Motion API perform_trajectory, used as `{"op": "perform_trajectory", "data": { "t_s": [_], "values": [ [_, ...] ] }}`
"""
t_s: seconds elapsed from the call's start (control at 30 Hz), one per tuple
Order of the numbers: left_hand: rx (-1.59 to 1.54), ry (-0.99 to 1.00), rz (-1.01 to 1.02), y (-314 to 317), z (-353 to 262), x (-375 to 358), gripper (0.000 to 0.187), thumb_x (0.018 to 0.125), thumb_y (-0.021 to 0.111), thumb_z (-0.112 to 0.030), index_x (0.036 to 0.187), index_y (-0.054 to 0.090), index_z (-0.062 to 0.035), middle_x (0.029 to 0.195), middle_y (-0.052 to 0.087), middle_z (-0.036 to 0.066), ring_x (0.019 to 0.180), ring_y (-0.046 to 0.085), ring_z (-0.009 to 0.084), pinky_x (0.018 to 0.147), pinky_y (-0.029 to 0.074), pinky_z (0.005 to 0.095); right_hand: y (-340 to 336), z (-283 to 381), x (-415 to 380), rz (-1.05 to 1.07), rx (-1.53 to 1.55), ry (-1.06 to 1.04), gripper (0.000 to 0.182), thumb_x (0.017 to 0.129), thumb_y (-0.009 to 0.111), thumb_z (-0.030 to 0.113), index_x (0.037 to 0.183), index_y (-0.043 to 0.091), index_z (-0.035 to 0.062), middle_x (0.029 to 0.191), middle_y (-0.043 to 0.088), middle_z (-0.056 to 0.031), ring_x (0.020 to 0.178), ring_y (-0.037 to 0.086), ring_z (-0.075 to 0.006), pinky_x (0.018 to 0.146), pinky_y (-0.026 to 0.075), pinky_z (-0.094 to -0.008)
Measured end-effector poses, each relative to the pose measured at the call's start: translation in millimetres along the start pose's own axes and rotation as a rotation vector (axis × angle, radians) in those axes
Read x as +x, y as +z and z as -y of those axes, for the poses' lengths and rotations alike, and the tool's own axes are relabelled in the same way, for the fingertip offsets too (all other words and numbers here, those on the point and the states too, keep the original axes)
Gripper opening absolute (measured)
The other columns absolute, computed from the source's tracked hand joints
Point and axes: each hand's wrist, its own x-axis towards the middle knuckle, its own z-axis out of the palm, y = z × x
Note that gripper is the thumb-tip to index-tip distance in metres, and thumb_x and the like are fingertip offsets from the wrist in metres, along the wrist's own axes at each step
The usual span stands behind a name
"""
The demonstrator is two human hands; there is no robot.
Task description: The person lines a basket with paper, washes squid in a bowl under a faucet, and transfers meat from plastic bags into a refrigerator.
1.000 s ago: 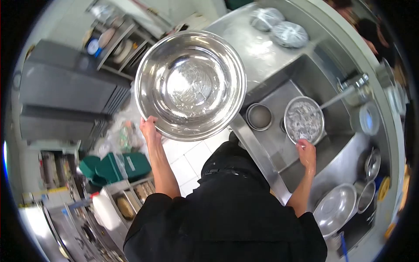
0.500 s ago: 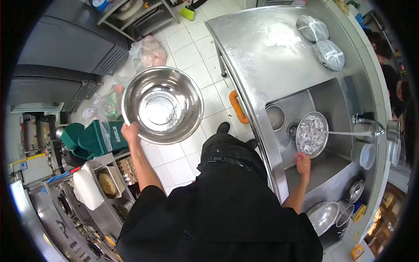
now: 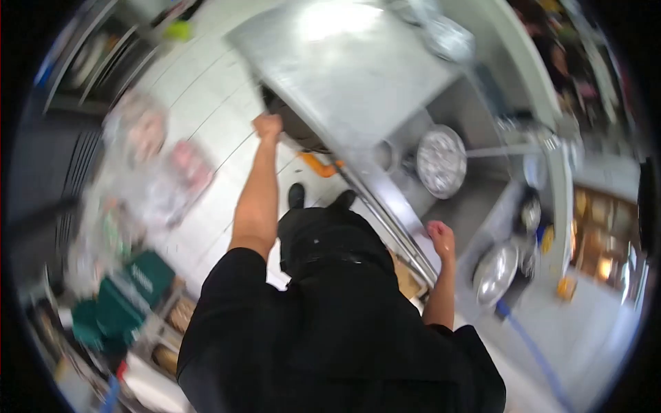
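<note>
My left hand [image 3: 268,126] is closed like a fist beside the edge of the steel table [image 3: 323,76]. A dark, blurred shape [image 3: 299,131] shows next to it under the tabletop; what the fingers hold is hidden. The large steel mixing bowl is out of sight. Over the near rim of the sink [image 3: 475,182], my right hand [image 3: 442,239] is loosely curled with nothing visible in it. In the sink, a round steel bowl or colander [image 3: 441,162] holds pale greyish pieces under running water [image 3: 502,151]. A smaller round pot [image 3: 383,157] sits beside it.
Plastic-wrapped bags [image 3: 155,186] lie on the tiled floor at left. Green bins [image 3: 134,286] stand at lower left. An orange handle-like piece [image 3: 318,165] is below the table edge. A steel bowl [image 3: 496,272] rests right of the sink, and wrapped bundles [image 3: 447,38] sit on the tabletop.
My left hand has moved from the left toward the table edge, and the large mixing bowl it held has gone from view. My right hand has drawn back from the sink bowl. The view has turned.
</note>
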Motion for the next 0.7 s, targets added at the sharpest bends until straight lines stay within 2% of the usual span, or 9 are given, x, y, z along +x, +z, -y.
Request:
{"op": "perform_trajectory", "data": {
  "t_s": [0.07,0.13,0.2,0.27,0.4,0.47,0.57,0.63,0.7],
  "values": [
    [-0.486,0.02,0.153,46,-5,9,0.035,0.078,0.055,-0.012,0.11,0.061,0.0003,0.097,0.067,0.014,0.09,0.063,0.0287,0.079,0.051,0.0359,1,19,-28,-0.152,-0.086,0.061,0.021,0.082,0.06,0.013,0.098,0.065,0.0001,0.082,0.067,-0.0079,0.075,0.059,-0.0119,0.071,0.047,-0.0265],
    [-0.67,-0.03,0.3,78,-8,12,0.034,0.079,0.054,-0.013,0.11,0.06,0.0001,0.097,0.067,0.014,0.089,0.063,0.0283,0.078,0.051,0.0358,6,23,-48,-0.26,0.023,0.117,0.021,0.082,0.06,0.013,0.098,0.065,-0.0005,0.083,0.067,-0.0087,0.076,0.06,-0.0131,0.071,0.048,-0.0271],
    [-0.629,-0.083,0.383,102,0,3,0.034,0.08,0.053,-0.014,0.11,0.06,-0.0002,0.098,0.067,0.013,0.088,0.063,0.0279,0.077,0.051,0.0357,13,18,-67,-0.343,0.121,0.141,0.022,0.082,0.06,0.013,0.097,0.065,-0.0011,0.083,0.067,-0.0096,0.076,0.061,-0.0142,0.072,0.048,-0.0278],
    [-0.577,-0.133,0.43,122,16,-8,0.034,0.081,0.052,-0.015,0.111,0.06,-0.0004,0.099,0.067,0.013,0.088,0.063,0.0275,0.077,0.051,0.0356,18,13,-70,-0.373,0.201,0.06,0.022,0.082,0.061,0.013,0.098,0.064,-0.0012,0.082,0.067,-0.0092,0.077,0.062,-0.0146,0.071,0.048,-0.0278],
    [-0.48,-0.182,0.444,123,46,-34,0.033,0.083,0.051,-0.016,0.111,0.06,-0.0009,0.1,0.066,0.013,0.086,0.063,0.0266,0.075,0.052,0.0354,12,9,-56,-0.357,0.259,0.152,0.021,0.083,0.06,0.013,0.096,0.064,-0.0017,0.081,0.067,-0.0076,0.076,0.061,-0.0127,0.068,0.049,-0.0265],
    [-0.434,-0.212,0.424,115,58,-37,0.033,0.084,0.05,-0.017,0.112,0.059,-0.0012,0.1,0.066,0.013,0.085,0.064,0.0262,0.074,0.052,0.0353,4,3,-29,-0.299,0.354,0.18,0.021,0.083,0.058,0.013,0.098,0.064,-0.0011,0.081,0.066,-0.006,0.074,0.06,-0.0113,0.065,0.048,-0.0258],
    [-0.349,-0.232,0.396,91,64,-43,0.033,0.086,0.048,-0.019,0.112,0.059,-0.0015,0.101,0.066,0.012,0.083,0.064,0.0255,0.073,0.052,0.0351,-13,-13,30,-0.183,0.489,0.196,0.021,0.082,0.058,0.012,0.097,0.064,-0.002,0.076,0.065,-0.0077,0.069,0.061,-0.0134,0.063,0.049,-0.0278],
    [-0.284,-0.247,0.391,72,77,-46,0.033,0.087,0.047,-0.02,0.112,0.059,-0.0018,0.102,0.066,0.012,0.082,0.064,0.0251,0.072,0.053,0.035,-29,-41,86,-0.21,0.461,0.024,0.018,0.083,0.053,0.009,0.092,0.063,-0.0019,0.07,0.061,-0.0044,0.063,0.057,-0.0103,0.056,0.046,-0.026],
    [-0.203,-0.252,0.393,46,84,-58,0.033,0.088,0.047,-0.021,0.113,0.059,-0.002,0.103,0.066,0.012,0.082,0.064,0.0247,0.072,0.053,0.0349,-74,-58,149,-0.34,0.554,-0.041,0.018,0.082,0.052,0.008,0.091,0.064,-0.0013,0.072,0.062,-0.005,0.064,0.058,-0.0119,0.058,0.048,-0.0281]
  ]
}}
